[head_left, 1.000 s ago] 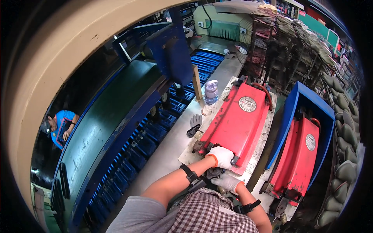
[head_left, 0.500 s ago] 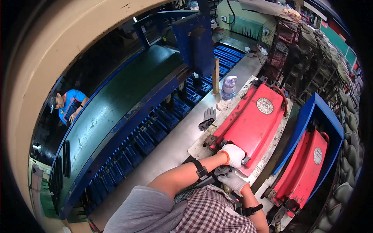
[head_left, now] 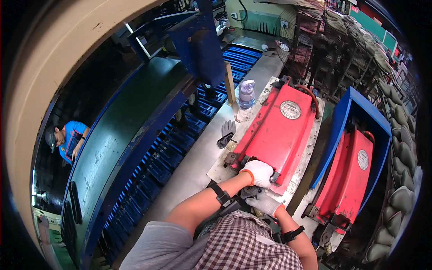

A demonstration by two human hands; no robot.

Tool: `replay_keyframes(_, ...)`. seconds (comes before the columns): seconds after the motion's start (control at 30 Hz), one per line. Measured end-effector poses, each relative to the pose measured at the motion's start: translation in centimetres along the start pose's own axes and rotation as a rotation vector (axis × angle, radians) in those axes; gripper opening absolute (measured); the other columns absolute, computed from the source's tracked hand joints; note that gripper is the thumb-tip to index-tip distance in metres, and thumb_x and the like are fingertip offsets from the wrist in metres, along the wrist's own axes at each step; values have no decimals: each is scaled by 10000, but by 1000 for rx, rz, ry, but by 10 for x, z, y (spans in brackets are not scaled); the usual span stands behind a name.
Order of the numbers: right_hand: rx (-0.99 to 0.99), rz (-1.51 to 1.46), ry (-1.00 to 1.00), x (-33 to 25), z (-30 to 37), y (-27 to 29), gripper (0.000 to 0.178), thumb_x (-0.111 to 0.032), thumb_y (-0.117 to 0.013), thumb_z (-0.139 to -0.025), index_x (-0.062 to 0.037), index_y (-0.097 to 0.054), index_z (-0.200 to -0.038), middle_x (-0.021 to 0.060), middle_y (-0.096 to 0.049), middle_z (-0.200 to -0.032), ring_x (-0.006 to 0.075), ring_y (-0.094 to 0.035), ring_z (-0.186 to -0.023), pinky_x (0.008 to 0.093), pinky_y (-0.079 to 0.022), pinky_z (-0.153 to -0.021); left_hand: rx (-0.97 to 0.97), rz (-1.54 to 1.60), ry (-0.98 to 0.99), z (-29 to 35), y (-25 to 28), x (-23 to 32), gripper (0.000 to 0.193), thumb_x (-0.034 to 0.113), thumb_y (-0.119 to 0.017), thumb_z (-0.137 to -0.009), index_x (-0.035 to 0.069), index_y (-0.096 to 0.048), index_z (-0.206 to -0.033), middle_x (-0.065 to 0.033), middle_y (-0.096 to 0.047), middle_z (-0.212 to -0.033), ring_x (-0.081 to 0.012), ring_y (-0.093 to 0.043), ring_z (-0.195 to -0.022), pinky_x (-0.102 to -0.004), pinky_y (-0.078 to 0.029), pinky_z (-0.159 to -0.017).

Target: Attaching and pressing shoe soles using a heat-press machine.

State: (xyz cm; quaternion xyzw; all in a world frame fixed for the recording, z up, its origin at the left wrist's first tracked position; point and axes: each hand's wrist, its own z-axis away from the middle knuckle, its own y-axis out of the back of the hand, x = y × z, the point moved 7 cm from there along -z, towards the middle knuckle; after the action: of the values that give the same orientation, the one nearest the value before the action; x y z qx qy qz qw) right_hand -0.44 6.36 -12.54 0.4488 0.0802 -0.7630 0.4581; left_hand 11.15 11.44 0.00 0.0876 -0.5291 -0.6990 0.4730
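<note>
Brace the left hand (head_left: 258, 174) at the near end of the left red machine (head_left: 281, 132) and guide the right hand (head_left: 266, 203) clear of edges. The machine lies on a pale plate (head_left: 218, 171), ahead of the person. The left hand looks curled, its grip hidden; the right is at the dark fitting (head_left: 248, 192), pinching or not cannot be told

**Bottle (head_left: 246, 96) and Loose Glove (head_left: 227, 130) Share the Left Side**

We see the lavender-tinted bottle upright beside a wooden post (head_left: 230, 84), the grey glove lying on a metal bench (head_left: 191, 168). Left, a co-worker (head_left: 74, 137) stands by a long green surface (head_left: 128, 121). Right, we find a blue hood (head_left: 377, 118) and stacked grey pads (head_left: 402, 199).
</note>
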Motion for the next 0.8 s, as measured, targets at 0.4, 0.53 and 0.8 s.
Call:
replay_keyframes(0.4,-4,-62,23,10,0,-12,671,-526,-580,-1014,-6,-597,-1437,231,-669,-1370,340,-627,-1262,390,-453,-1104,-19,-23,-7,6,-2,9,366,303,-674,-720,41,-808,-937,-228,-764,-910,-388,-767,-853,-486,-603,-785)
replay_keyframes(0.53,4,-11,20,12,-3,-7,746,-617,-556,-1002,-4,-599,-1426,264,-665,-1365,386,-640,-1255,407,-472,-1082,-14,-16,-13,3,0,7,396,376,-698,-724,45,-799,-917,-226,-755,-886,-395,-756,-838,-492,-595,-773)
replay_keyframes(0.8,-39,-15,-62,-27,20,11,735,-604,-574,-994,-6,-607,-1420,251,-694,-1320,373,-657,-1233,404,-479,-1068,2,-7,-21,-2,-3,2,438,444,-732,-731,48,-788,-907,-224,-747,-869,-405,-748,-833,-496,-589,-768)
